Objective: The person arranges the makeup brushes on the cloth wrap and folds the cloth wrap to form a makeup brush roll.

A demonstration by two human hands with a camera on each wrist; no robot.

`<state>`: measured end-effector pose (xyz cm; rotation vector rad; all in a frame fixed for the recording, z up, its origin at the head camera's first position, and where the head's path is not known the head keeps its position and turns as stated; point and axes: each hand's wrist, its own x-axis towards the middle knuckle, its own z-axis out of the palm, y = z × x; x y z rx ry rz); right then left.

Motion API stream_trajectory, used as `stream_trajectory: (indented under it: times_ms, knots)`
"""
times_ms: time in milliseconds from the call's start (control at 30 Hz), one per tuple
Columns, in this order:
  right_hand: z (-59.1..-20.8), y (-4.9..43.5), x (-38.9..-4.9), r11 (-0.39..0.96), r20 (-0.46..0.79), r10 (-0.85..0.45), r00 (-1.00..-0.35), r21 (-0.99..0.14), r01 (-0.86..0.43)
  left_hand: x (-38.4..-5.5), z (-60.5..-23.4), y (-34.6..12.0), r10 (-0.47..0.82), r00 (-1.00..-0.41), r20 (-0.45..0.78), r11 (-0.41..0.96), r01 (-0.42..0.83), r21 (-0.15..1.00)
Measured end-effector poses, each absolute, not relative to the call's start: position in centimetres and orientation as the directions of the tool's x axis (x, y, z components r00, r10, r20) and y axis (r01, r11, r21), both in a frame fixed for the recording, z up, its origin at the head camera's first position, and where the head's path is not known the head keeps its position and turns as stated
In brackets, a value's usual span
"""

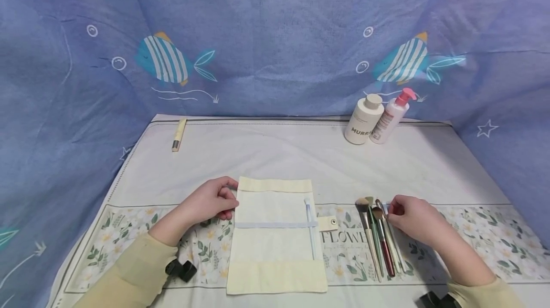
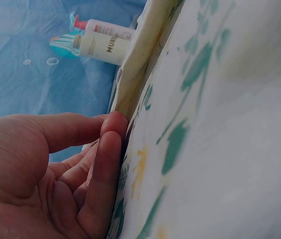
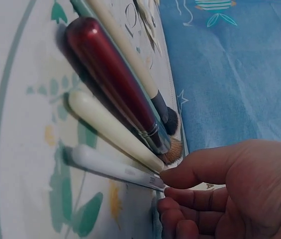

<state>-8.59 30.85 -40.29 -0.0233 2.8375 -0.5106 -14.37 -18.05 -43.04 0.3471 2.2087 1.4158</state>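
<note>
An unfolded cream makeup brush roll lies flat with one pale blue makeup brush under its grey elastic strip. My left hand pinches the roll's upper left edge between thumb and fingertips; the left wrist view shows the fingertips right at the cloth border. Several makeup brushes lie in a bunch right of the roll, among them a dark red-handled brush and a cream-handled one. With thumb and index finger, my right hand pinches the outermost whitish brush near its head, its handle end low over the cloth.
At the back right stand a white bottle and a pink-topped pump bottle, side by side. A slim yellow tube lies at the back left. The roll's snap tab points toward the brushes. A blue fish-print curtain hangs behind.
</note>
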Motion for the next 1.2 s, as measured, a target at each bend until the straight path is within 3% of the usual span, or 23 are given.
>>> stream_trajectory:
  times_ms: [600, 1200]
  knots:
    - [-40.39, 30.41, -8.84, 0.960, -0.286, -0.022, -0.958, -0.273, 0.059, -14.31, -42.87, -18.02, 0.465, -0.847, -0.258, 0.409, -0.052, 0.911]
    - [-40.58, 30.56, -8.87, 0.908, -0.217, -0.014, -0.976, -0.413, 0.079, -14.24, -42.89, -17.99, 0.458, -0.848, -0.268, 0.418, -0.061, 0.907]
